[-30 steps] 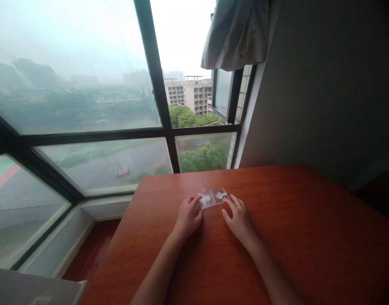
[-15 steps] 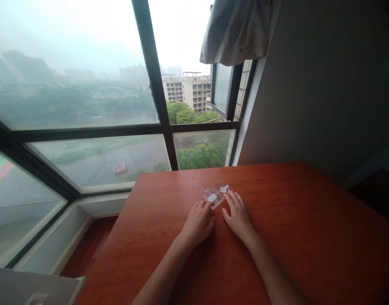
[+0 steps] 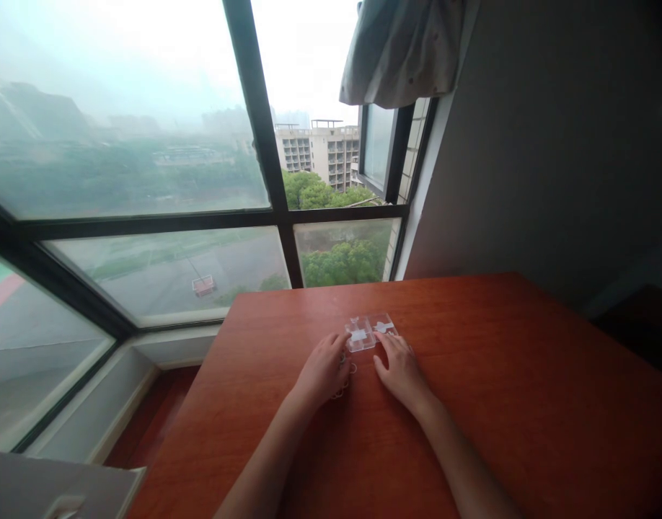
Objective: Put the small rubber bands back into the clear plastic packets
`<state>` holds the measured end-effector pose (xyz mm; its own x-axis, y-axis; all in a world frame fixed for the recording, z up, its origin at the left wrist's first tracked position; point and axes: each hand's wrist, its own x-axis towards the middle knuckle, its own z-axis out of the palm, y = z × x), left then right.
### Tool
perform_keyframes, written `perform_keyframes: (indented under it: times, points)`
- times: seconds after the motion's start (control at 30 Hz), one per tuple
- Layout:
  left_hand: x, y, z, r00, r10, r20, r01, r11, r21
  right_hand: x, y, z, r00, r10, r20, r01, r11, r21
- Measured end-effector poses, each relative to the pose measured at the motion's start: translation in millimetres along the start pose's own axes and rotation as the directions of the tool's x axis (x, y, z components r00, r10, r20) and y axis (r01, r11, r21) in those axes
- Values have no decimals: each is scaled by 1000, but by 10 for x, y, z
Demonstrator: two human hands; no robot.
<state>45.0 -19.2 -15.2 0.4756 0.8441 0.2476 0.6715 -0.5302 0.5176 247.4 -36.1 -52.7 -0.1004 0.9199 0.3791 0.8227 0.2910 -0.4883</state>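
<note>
A small clear plastic case [image 3: 370, 331] lies opened flat on the red-brown wooden table [image 3: 526, 404], with two shallow halves side by side. My left hand [image 3: 321, 373] rests on the table just left of and below the case, its fingers loosely bent. Its fingertips lie by a few small pale rings [image 3: 346, 375] on the wood. My right hand [image 3: 399, 369] lies flat, fingers stretched out, with the fingertips touching the near edge of the case's right half. Neither hand grips anything.
The table's far edge meets a large window [image 3: 147, 166] with dark frames, and its left edge [image 3: 201, 389] drops off toward the sill and floor. A grey wall [image 3: 552, 144] stands at the right. A bunched curtain [image 3: 401, 50] hangs above.
The case, tilted half a second ago, now lies square and flat. My left hand has drawn back a little to the left, and small rings now show beside its fingers. My right hand has barely shifted.
</note>
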Motion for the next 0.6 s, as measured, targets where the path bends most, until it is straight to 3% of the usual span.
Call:
perform_keyframes:
  times: [0.13, 0.3, 0.6]
  points:
    - [-2, -43, -50, 999, -48, -1, 48, 996, -81, 10, -16, 5, 1000, -17, -18, 18, 997, 74]
    - [-4, -33, -81, 997, -67, 28, 69, 996, -58, 9, -51, -24, 999, -44, 22, 41, 992, 121]
    - [27, 39, -168, 989, -140, 44, 126, 963, 238, -4, -149, -94, 994, -57, 97, 42, 989, 145]
